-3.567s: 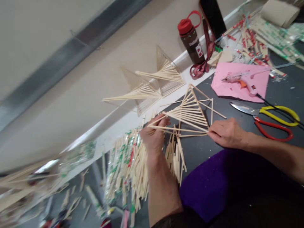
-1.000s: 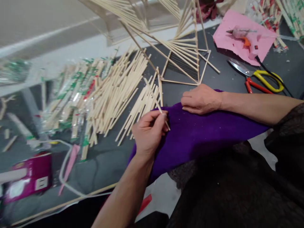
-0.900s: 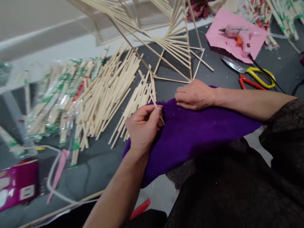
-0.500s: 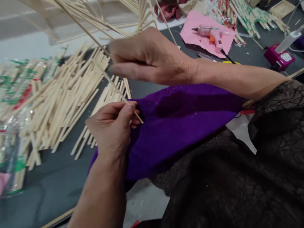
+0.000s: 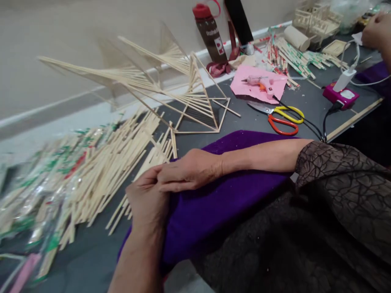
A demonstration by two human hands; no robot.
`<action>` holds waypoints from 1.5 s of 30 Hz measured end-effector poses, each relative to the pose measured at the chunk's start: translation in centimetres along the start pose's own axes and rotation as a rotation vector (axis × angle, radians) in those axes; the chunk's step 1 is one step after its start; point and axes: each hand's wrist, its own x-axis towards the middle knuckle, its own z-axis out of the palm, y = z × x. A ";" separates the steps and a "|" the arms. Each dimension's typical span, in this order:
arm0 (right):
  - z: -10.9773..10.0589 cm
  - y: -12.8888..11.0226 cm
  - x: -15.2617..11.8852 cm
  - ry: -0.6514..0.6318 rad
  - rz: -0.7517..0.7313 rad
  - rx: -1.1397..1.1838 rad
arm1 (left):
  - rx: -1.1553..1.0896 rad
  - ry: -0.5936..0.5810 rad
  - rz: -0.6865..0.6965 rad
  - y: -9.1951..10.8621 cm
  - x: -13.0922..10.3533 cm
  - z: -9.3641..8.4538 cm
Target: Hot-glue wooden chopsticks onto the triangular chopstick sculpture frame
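My left hand [image 5: 149, 187] is closed on a thin wooden stick [image 5: 157, 145], whose upper end pokes out, blurred, above my fingers. Pressed against its fingertips is my right hand [image 5: 191, 171], its fingers curled shut. Whatever those fingers grip is hidden. Beneath both hands lies a purple cloth [image 5: 214, 207], over the table edge and my lap. Just to the left of my hands, loose wooden sticks [image 5: 116, 167] are heaped on the table. Beyond them stands a lattice model [image 5: 195, 97] built of thin sticks with twisted, wing-like surfaces.
Yellow-and-red scissors [image 5: 282, 118] lie behind my right forearm. A pink glue gun [image 5: 259, 81] rests on pink paper [image 5: 240, 91]. Near a magenta power block [image 5: 340, 95] run several cables. A bottle [image 5: 210, 38] stands by the wall. Another person's hand [image 5: 377, 32] shows at far right.
My right hand has come down from above the stick pile to meet my left hand. The view has shifted, bringing the stick model, bottle and scissors more fully into sight.
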 end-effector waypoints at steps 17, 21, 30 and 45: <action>-7.1 4.6 -14.8 -0.213 0.166 -0.602 | 0.087 -0.112 -0.068 1.0 -0.4 0.7; -11.7 5.6 -17.7 0.117 0.601 -0.582 | 0.100 -0.124 -0.046 0.9 -0.4 0.8; -11.9 2.7 -16.8 0.223 0.562 -0.017 | 0.070 -0.121 -0.056 1.1 -0.6 1.0; -8.3 3.8 -15.0 0.230 0.844 0.190 | 0.075 -0.136 0.033 0.4 -0.2 1.2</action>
